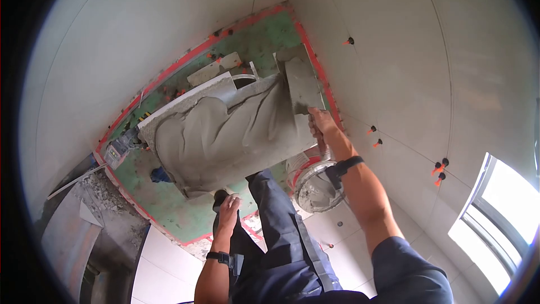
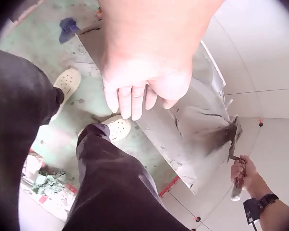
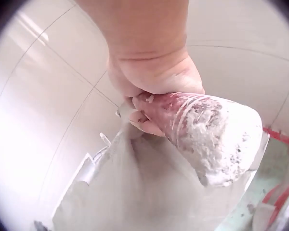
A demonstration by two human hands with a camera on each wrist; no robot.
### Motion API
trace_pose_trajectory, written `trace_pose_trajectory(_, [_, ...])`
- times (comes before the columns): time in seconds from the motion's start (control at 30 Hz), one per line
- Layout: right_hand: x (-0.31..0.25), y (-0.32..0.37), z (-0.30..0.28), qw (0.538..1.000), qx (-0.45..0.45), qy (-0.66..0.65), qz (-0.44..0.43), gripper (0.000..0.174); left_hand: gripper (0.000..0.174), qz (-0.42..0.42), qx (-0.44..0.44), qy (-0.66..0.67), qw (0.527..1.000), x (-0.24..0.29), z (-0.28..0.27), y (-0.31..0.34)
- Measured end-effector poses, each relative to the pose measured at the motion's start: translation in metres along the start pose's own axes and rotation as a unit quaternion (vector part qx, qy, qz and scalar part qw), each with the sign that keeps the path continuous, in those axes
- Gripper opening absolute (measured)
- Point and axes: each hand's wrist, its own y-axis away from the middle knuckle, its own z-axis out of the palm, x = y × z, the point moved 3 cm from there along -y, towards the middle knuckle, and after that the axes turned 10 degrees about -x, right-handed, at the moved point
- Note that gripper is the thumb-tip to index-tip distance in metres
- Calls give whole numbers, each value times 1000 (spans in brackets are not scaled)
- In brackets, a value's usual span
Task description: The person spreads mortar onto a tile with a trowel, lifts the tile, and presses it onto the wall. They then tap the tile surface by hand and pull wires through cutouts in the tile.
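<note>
A large tile (image 1: pixel 284 152) lies at a slant before me, its top coated in thick, ridged grey mortar (image 1: pixel 214 129). My right hand (image 1: pixel 322 124) grips a trowel by its handle (image 3: pixel 216 134), which is red and crusted with dried mortar. The trowel's broad blade (image 1: pixel 302 81) is over the tile's far right end, smeared with mortar. My left hand (image 1: pixel 228 214) hangs by the tile's near edge, holding nothing, its fingers (image 2: pixel 125 103) loosely extended downward in the left wrist view.
A bucket (image 1: pixel 301 194) with mortar inside stands right of my legs. A grey device (image 1: pixel 118 149) and a blue cloth (image 1: pixel 161 175) lie on the green floor (image 1: pixel 174 211). Orange-and-black clips (image 1: pixel 440 169) stick out of the tiled wall. My cream clogs (image 2: pixel 67 84) are beside the tile.
</note>
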Motion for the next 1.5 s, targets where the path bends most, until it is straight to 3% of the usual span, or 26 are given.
trace_pose_trajectory(0.07, [1, 13, -11, 993, -13, 113, 39, 36, 36, -3, -11, -25, 1000, -4, -5, 9])
trace_pose_trajectory(0.13, [17, 14, -20, 988, -6, 146, 46, 36, 38, -8, -1, -33, 999, -21, -13, 7])
trace_pose_trajectory(0.2, [29, 10, -25, 925, -15, 376, -60, 32, 39, -7, 1, -33, 999, -30, -20, 7])
trace_pose_trajectory(0.23, [43, 6, -27, 925, -14, 375, -62, 32, 39, -10, -4, -7, 1000, -31, -22, 9])
trace_pose_trajectory(0.27, [51, 6, -29, 846, 114, 485, -189, 31, 38, -15, -7, 17, 1000, -32, -24, 12])
trace_pose_trajectory(0.3, [55, 16, -20, 727, 236, 568, -304, 29, 38, -2, -14, 22, 1000, -37, -28, 13])
trace_pose_trajectory(0.33, [67, 17, -9, 730, 236, 564, -305, 29, 37, -10, -18, 10, 1000, -41, -33, 13])
trace_pose_trajectory(0.37, [80, 15, 3, 920, 162, 298, -196, 30, 36, -1, -23, 11, 1000, -42, -36, 13])
trace_pose_trajectory(0.4, [99, 15, 25, 996, 68, -4, -61, 33, 36, 7, -28, 12, 1000, -44, -39, 15])
trace_pose_trajectory(0.47, [118, 15, 72, 994, 2, -111, -12, 33, 35, -6, -35, -8, 999, -48, -48, 16])
trace_pose_trajectory(0.53, [129, 12, 119, 988, -23, -145, -42, 33, 34, -22, -38, -26, 999, -56, -60, 19])
trace_pose_trajectory(0.67, [155, 13, 145, 995, -33, -67, -67, 35, 34, -20, -40, -20, 999, -63, -89, 31])
trace_pose_trajectory(0.7, [157, 18, 142, 989, 11, 107, -100, 36, 33, -26, -42, -25, 998, -64, -96, 32])
trace_pose_trajectory(0.73, [160, 26, 139, 951, 59, 276, -125, 39, 33, -37, -45, -31, 998, -68, -103, 34])
trace_pose_trajectory(0.77, [161, 32, 138, 874, 104, 433, -192, 43, 33, -36, -48, -33, 998, -73, -110, 36])
trace_pose_trajectory(0.8, [156, 36, 141, 875, 107, 432, -191, 43, 32, -32, -48, -44, 997, -79, -118, 36])
trace_pose_trajectory(0.87, [134, 45, 155, 778, 85, 604, -152, 43, 30, -25, -42, -63, 997, -92, -136, 35])
trace_pose_trajectory(0.9, [127, 38, 156, 756, 94, 636, -124, 43, 30, -26, -42, -65, 997, -98, -145, 34])
trace_pose_trajectory(1.07, [103, 28, 104, 763, 212, 599, -121, 43, 33, -59, -36, -99, 993, -101, -172, 40])
trace_pose_trajectory(1.23, [73, 18, 61, 763, 283, 563, -146, 44, 33, -25, -31, -67, 997, -105, -175, 36])
trace_pose_trajectory(1.3, [83, 2, 52, 935, 202, 271, -104, 42, 34, -15, -31, -43, 998, -114, -174, 32])
trace_pose_trajectory(1.33, [93, -5, 61, 974, 161, 132, -93, 36, 35, -17, -43, -47, 998, -119, -171, 30])
trace_pose_trajectory(1.37, [100, -8, 82, 990, 117, -10, -83, 33, 36, -17, -55, -52, 997, -120, -167, 27])
trace_pose_trajectory(1.4, [104, -4, 106, 990, 102, -58, -85, 32, 36, -13, -56, -52, 997, -115, -161, 25])
trace_pose_trajectory(1.47, [118, 6, 146, 993, 57, -51, -90, 31, 38, -27, -46, -50, 997, -108, -150, 32])
trace_pose_trajectory(1.5, [130, 4, 157, 993, 50, 16, -102, 31, 35, -52, -50, -57, 996, -95, -143, 38])
